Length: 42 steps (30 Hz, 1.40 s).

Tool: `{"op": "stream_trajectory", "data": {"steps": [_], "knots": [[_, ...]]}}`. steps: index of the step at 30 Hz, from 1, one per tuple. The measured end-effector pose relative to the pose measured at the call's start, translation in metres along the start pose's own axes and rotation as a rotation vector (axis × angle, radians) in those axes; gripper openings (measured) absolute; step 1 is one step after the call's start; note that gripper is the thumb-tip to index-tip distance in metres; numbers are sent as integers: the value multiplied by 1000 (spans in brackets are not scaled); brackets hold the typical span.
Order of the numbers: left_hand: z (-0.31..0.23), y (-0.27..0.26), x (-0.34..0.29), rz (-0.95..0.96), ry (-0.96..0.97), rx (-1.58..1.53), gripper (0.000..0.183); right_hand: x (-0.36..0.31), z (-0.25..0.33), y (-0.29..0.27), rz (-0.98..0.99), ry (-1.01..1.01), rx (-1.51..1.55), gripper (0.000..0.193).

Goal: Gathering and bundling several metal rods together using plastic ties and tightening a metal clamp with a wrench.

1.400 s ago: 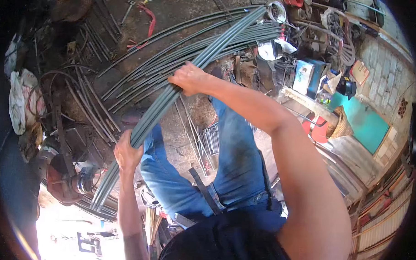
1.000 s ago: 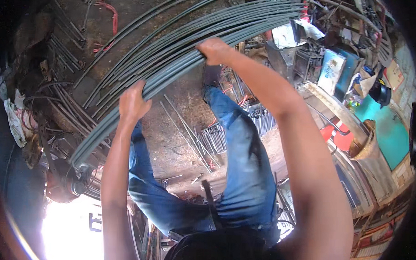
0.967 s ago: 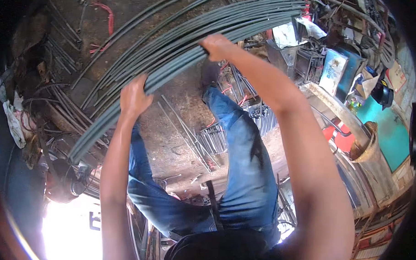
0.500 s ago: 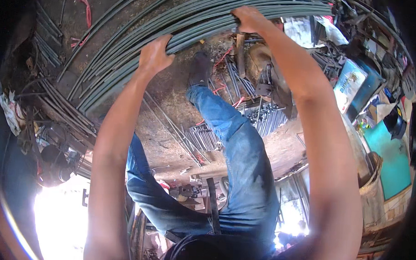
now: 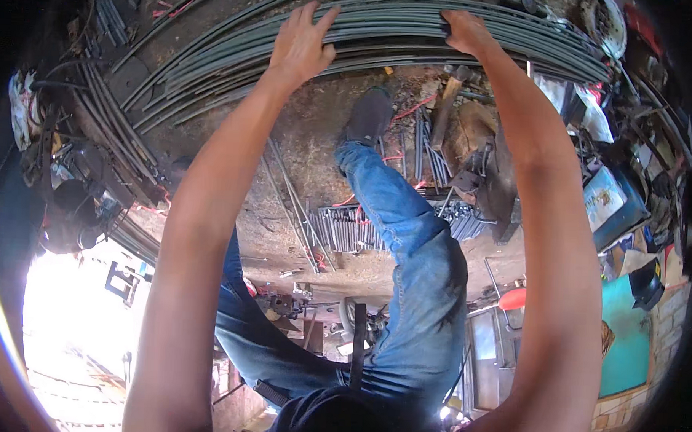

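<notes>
A long bundle of grey-green metal rods [image 5: 383,23] stretches across the far part of the view, over the brown ground. My left hand [image 5: 300,47] rests over the bundle's left-middle part, fingers spread and thumb apart, not wrapped round any rod. Farther right, my right hand [image 5: 468,34] is curled at the rods, fingertips partly hidden against them. The bundle's right ends [image 5: 599,69] sit close together, while the left ends fan out at different lengths.
A wooden-handled hammer [image 5: 447,105] stands near my shoe [image 5: 370,114]. Short cut rods [image 5: 349,230] lie in rows beside my leg. Thin long rods [image 5: 289,202] slant across the ground. Darker rods [image 5: 117,124] lie at left; a teal board [image 5: 625,332] leans at right.
My left hand has loosened from the rods and spread its fingers, moving farther out and right. The bundle now appears more level, and the whole view has shifted.
</notes>
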<state>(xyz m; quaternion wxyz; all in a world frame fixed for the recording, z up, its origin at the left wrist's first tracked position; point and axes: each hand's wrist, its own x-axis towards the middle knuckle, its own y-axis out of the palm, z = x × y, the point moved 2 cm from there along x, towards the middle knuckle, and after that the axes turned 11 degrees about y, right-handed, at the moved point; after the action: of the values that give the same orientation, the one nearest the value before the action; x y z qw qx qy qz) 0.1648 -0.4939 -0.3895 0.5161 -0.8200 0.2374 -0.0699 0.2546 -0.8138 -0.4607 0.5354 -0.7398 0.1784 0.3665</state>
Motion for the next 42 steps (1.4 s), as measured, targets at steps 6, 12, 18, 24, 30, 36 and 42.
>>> {"op": "stream_trajectory", "data": {"steps": [6, 12, 18, 24, 30, 36, 42], "knots": [[-31, -67, -89, -183, -184, -284, 70, -3, -11, 8, -110, -63, -55, 53], [-69, -109, -193, -144, -404, -307, 68, -41, -19, -49, -142, -76, 166, 40], [-96, -170, -229, -152, -466, -416, 66, -173, 4, -108, 66, 16, 332, 27], [-89, -230, -292, -29, -609, -490, 60, -307, 138, -159, 286, 69, 472, 31], [-76, -351, -430, -300, -735, -611, 51, -424, 323, -239, 137, -228, 640, 25], [-64, -452, -639, -437, -1031, -504, 43, -509, 482, -320, 185, -326, 476, 26], [-83, -496, -832, -604, -1417, -388, 41, -543, 660, -370, 208, -633, 360, 23]]}}
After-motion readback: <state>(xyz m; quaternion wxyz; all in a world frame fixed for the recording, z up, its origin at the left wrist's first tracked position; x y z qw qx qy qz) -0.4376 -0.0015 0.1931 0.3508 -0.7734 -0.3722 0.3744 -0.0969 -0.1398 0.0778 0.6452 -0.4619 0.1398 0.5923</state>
